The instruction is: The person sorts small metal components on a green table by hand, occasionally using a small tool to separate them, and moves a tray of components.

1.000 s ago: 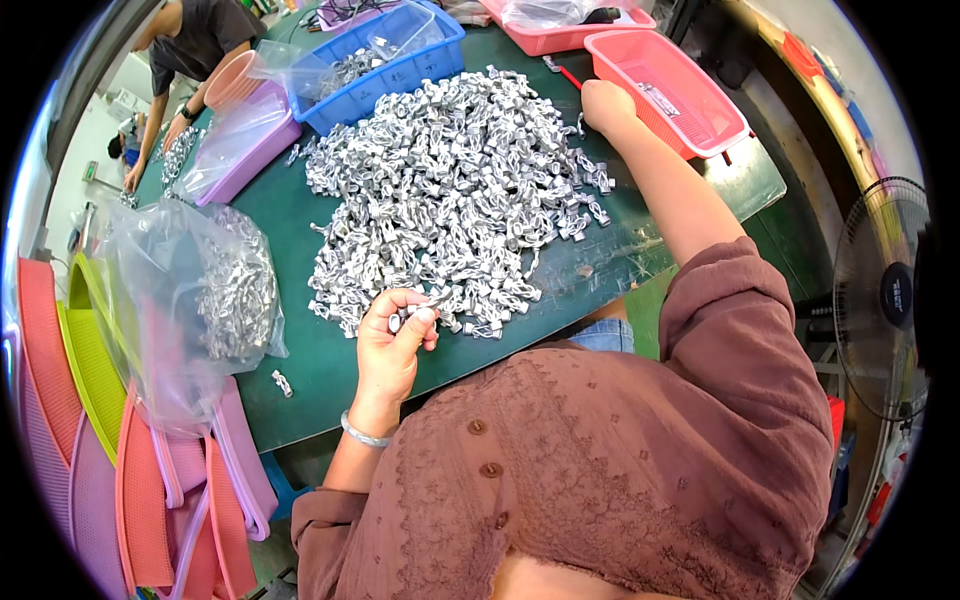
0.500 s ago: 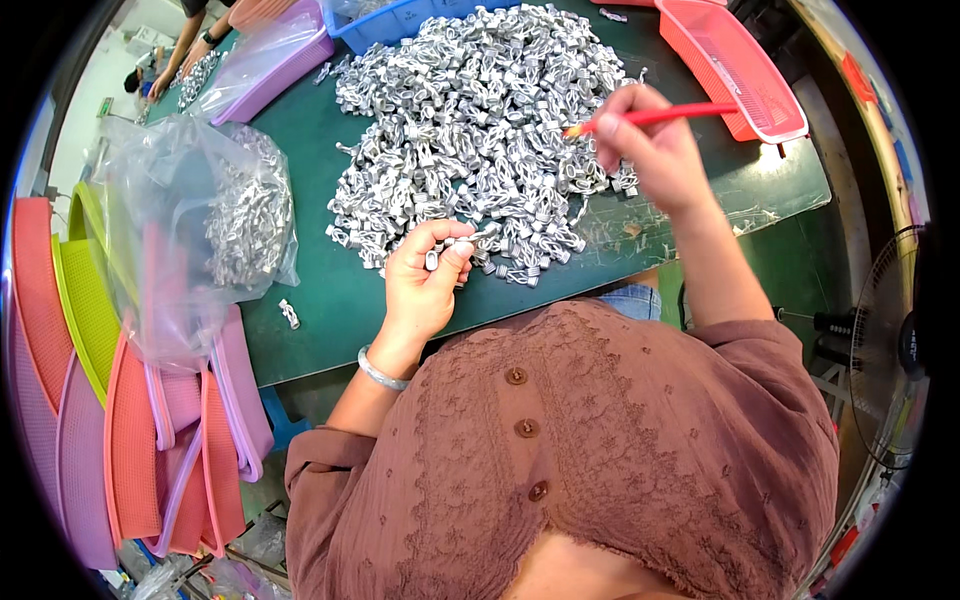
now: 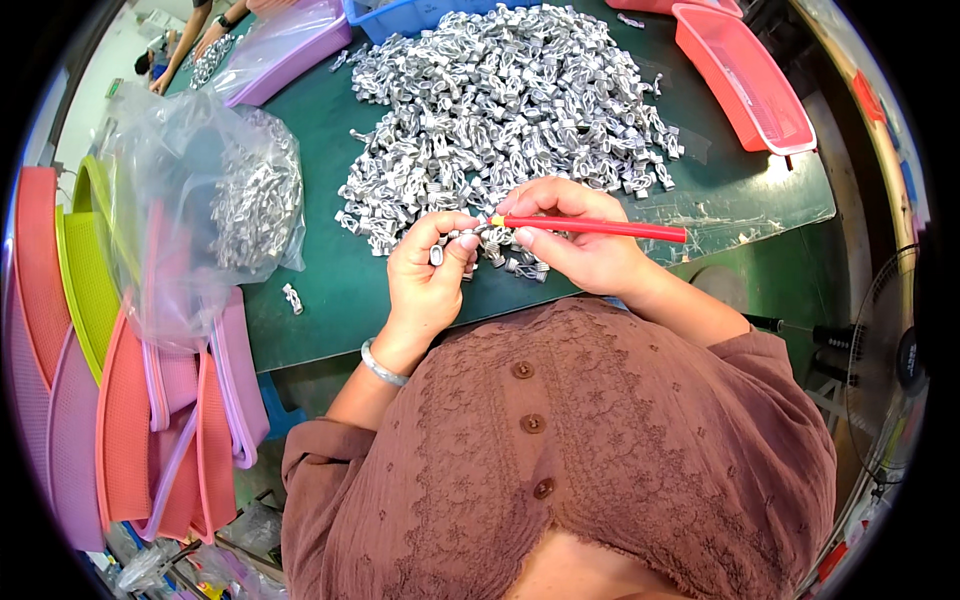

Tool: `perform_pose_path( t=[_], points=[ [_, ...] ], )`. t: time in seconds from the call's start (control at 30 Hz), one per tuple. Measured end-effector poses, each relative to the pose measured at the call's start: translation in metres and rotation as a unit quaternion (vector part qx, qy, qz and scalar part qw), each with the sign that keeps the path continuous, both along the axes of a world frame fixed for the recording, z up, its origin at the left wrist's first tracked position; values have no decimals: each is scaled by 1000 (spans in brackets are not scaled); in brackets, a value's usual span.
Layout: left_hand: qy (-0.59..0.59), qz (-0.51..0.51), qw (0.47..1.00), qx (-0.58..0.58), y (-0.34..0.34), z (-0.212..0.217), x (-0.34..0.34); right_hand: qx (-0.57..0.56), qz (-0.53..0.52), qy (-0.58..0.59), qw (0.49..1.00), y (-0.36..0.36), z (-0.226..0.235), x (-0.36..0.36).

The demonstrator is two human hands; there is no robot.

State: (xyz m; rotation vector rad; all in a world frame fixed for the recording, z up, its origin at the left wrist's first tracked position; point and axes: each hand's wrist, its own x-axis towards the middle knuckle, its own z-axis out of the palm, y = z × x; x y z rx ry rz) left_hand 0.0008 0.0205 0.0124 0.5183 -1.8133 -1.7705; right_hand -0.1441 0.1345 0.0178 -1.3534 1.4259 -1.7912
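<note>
Between the fingers and thumb of my left hand [image 3: 425, 275] is a small grey metal piece [image 3: 437, 256] with a loop at its end. My right hand [image 3: 590, 245] is closed round a slim red rod-shaped tool [image 3: 620, 230] with a yellow tip. That tip meets the small piece at my left fingertips; what happens at the contact is too small to make out. Just beyond both hands spreads a large pile of similar grey looped pieces [image 3: 510, 100] on the green table [image 3: 340, 310].
At left a clear plastic bag [image 3: 255, 190] of pieces stands near stacked coloured baskets [image 3: 130, 430]. A single piece [image 3: 292, 298] lies apart on the table. Purple [image 3: 300, 50], blue [image 3: 420, 14] and red [image 3: 745, 80] baskets line the far side. A co-worker's hand [image 3: 210, 42] shows far left.
My right hand has come down and left from above the pile's right side, bringing the red tool's tip to the piece in my left hand. The left hand stays nearly in place.
</note>
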Motion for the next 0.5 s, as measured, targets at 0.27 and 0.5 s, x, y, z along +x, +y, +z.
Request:
perform_pose_path(
  t=[0.27,0.5],
  points=[
    [4,12,1000,-12,0,3,2,-12,-19,73,997,-2,3,3],
    [-4,24,998,-56,-1,1,2,-23,-24,117,993,-4,7,3]
  ],
)
